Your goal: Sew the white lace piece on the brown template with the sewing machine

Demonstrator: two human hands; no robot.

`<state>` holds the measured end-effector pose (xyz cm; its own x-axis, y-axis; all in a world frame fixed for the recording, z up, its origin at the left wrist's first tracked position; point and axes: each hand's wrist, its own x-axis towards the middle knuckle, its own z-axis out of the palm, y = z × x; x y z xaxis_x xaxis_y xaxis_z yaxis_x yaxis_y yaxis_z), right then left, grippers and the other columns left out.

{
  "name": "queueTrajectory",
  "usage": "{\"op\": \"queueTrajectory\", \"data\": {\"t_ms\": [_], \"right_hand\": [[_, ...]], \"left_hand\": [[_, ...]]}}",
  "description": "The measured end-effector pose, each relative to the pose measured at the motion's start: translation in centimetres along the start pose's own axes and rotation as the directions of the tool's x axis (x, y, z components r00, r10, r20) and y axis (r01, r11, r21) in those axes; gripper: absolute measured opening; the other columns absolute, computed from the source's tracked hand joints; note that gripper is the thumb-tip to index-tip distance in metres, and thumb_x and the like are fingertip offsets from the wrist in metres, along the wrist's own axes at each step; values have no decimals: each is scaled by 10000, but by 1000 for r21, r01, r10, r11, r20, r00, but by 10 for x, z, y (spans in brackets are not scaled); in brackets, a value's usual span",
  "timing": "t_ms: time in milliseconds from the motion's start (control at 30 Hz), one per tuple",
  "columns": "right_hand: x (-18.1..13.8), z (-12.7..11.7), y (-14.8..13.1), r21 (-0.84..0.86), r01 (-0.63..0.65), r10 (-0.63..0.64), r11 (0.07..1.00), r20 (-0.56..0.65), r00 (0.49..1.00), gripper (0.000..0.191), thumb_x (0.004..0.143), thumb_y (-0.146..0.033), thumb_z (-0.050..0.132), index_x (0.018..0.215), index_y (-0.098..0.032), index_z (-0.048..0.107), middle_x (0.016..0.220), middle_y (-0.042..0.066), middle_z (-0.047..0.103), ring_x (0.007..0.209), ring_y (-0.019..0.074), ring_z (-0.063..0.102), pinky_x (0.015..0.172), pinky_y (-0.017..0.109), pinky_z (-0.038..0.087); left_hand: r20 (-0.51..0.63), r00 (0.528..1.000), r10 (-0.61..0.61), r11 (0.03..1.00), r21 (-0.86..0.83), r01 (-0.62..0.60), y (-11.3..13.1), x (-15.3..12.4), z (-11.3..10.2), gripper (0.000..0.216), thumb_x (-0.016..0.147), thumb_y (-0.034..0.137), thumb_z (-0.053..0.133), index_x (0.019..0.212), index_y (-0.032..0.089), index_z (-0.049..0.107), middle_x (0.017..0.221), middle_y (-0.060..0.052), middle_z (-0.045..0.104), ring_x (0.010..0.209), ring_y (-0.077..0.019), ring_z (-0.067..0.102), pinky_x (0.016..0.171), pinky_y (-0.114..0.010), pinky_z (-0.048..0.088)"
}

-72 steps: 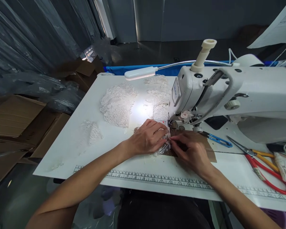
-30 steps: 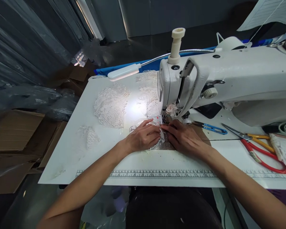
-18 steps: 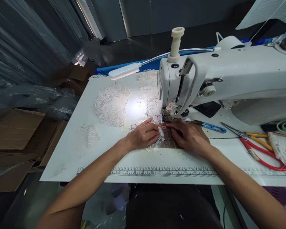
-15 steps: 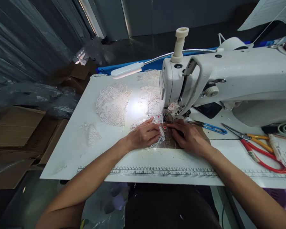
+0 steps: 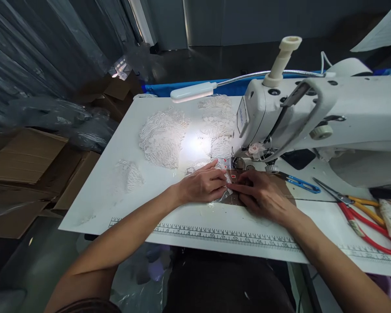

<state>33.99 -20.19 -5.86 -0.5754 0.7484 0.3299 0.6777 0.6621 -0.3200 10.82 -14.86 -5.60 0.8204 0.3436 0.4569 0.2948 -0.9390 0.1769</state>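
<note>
A strip of white lace (image 5: 228, 177) lies under the head of a white sewing machine (image 5: 259, 117), its near end between my hands. My left hand (image 5: 203, 183) curls over the strip's left side, fingers pressed together on it. My right hand (image 5: 260, 190) rests low on the brown plate (image 5: 235, 199), just right of the presser foot (image 5: 236, 163). Its fingers are spread, and the tip of one stretched finger touches the lace edge by my left fingertips. Small red marks show near the foot. My left hand hides part of the lace.
Piles of white lace (image 5: 164, 139) lie left of and behind the machine, under a lamp (image 5: 193, 92). At right are blue thread snips (image 5: 301, 183), red-handled scissors (image 5: 366, 224) and a yellow-handled tool (image 5: 368, 206). A printed ruler (image 5: 211, 235) runs along the table's front; cardboard boxes (image 5: 26, 156) stand left.
The view has turned, so the machine appears farther right. My right hand has come closer to my left, its fingertip now at the lace edge. My left hand stays on the lace.
</note>
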Motion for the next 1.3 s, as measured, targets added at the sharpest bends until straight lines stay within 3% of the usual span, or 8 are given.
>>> {"op": "queueTrajectory", "data": {"t_ms": [100, 167, 300, 500, 767, 1000, 1133, 1300], "right_hand": [[0, 1, -1, -13, 3, -3, 1000, 8, 1000, 327, 899, -209, 507, 1172, -296, 663, 1029, 98, 559, 924, 228, 562, 796, 414, 510], [-1, 1, -1, -10, 9, -9, 1000, 6, 1000, 324, 896, -207, 513, 1174, -288, 658, 1040, 101, 553, 942, 231, 556, 807, 416, 508], [0, 0, -2, -7, 21, -21, 1000, -2, 1000, 301, 903, -211, 506, 1150, -270, 667, 1034, 102, 553, 949, 228, 553, 832, 424, 498], [1, -1, -5, -29, 25, -25, 999, 8, 1000, 303, 899, -201, 492, 1140, -261, 664, 1034, 103, 552, 966, 236, 540, 846, 436, 492], [2, -1, -7, -88, 53, -51, 995, 21, 998, 311, 907, -192, 470, 1167, -232, 636, 1036, 117, 556, 951, 248, 531, 826, 453, 505], [1, 1, -8, -129, 45, -48, 991, -25, 999, 322, 913, -154, 448, 1187, -176, 615, 1017, 132, 570, 975, 253, 542, 837, 433, 520], [1, 2, -8, -165, 35, -39, 986, -21, 999, 342, 897, -125, 466, 1212, -143, 600, 1030, 145, 575, 942, 256, 545, 796, 410, 528], [3, 1, -10, -193, 12, -13, 981, -5, 1000, 309, 904, -133, 463, 1171, -151, 617, 1006, 133, 581, 893, 244, 552, 723, 373, 523]], "left_hand": [[-40, 999, -12, 999, 43, 13, 0, 2, -2, 179, 929, 225, 506, 840, 178, 653, 925, -24, 681, 955, -147, 634, 1065, -461, 430], [-66, 997, -48, 993, 108, 55, 0, 3, -3, 184, 924, 236, 512, 815, 171, 645, 931, -33, 684, 874, -153, 625, 950, -421, 481], [-40, 996, -83, 970, 225, 90, 2, 5, -5, 177, 930, 270, 497, 931, 163, 638, 1038, -72, 677, 821, -174, 588, 789, -378, 463], [30, 998, -58, 956, 289, 47, 1, 5, -5, 198, 946, 264, 467, 1020, 155, 614, 1161, -85, 640, 842, -182, 569, 806, -375, 425], [152, 985, -77, 922, 387, 12, 7, 6, -9, 274, 978, 274, 409, 1104, 105, 586, 1171, -126, 611, 883, -211, 559, 795, -379, 411], [287, 955, -74, 930, 366, -38, 0, 25, -10, 353, 1001, 300, 337, 1131, 82, 583, 1182, -145, 595, 899, -219, 562, 786, -366, 400], [299, 949, -97, 946, 324, -6, -7, 32, -9, 332, 991, 293, 356, 1102, 103, 605, 1163, -118, 619, 884, -211, 571, 792, -362, 402], [227, 970, -83, 957, 291, 13, -10, 25, -6, 332, 994, 304, 356, 1119, 126, 606, 1259, -99, 591, 975, -219, 568, 863, -385, 399]]}}
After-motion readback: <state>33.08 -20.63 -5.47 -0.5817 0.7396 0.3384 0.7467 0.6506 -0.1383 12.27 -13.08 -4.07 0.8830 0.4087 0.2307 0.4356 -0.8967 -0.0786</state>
